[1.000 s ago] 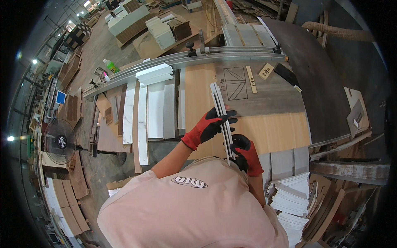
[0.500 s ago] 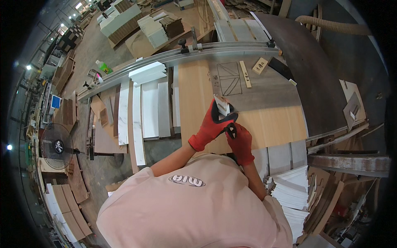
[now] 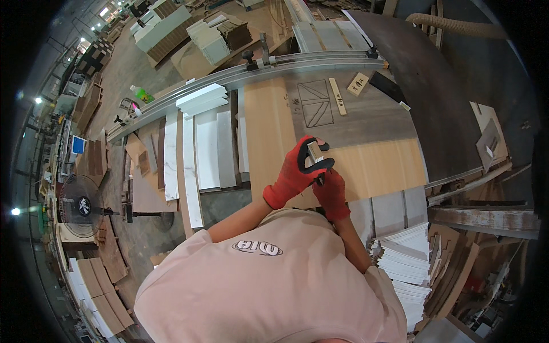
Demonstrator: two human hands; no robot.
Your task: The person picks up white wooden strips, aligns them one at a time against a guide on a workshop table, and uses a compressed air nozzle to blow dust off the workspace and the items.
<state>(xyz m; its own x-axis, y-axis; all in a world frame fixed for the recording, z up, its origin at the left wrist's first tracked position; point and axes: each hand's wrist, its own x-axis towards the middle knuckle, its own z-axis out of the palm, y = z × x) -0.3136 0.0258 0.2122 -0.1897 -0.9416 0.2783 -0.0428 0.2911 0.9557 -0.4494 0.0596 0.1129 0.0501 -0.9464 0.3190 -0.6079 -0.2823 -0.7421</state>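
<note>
A pale, straight-edged piece (image 3: 315, 152) is showing above the wood-toned board (image 3: 377, 166), the left hand (image 3: 297, 168) gripping and partly hiding it. The right hand (image 3: 331, 193) is sitting just below, finger state impossible to tell. Beyond, a narrow strip (image 3: 337, 96) is lying on a grey panel (image 3: 366, 127).

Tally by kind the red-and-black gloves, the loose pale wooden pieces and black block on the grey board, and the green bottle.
Red-and-black gloves, on the left hand and right hand: 2
Pale wooden pieces, a strip and a block: 2
Black block: 1
Green bottle: 1
Total: 6
</note>
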